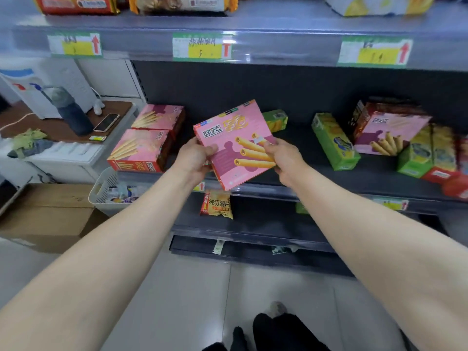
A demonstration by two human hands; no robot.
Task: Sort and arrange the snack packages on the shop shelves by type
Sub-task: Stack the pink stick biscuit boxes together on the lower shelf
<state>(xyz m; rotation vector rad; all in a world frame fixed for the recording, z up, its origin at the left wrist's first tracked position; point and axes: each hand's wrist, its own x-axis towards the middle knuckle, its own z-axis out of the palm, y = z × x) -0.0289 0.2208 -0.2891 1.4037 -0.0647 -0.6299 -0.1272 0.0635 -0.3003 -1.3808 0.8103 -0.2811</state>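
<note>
A pink egg-roll box (233,138) is held tilted in front of the middle shelf (304,188). My left hand (193,159) grips its left edge and my right hand (285,158) grips its right edge. Two more pink boxes (145,145) lie stacked at the shelf's left end. Another pink box (387,134) leans at the right among green boxes (334,141). A small green box (276,120) sits behind the held one.
A chip bag (217,204) hangs on the lower shelf. A white basket (107,191) and a cardboard carton (48,216) stand on the floor at left. The upper shelf edge (253,46) carries price tags, with packages above.
</note>
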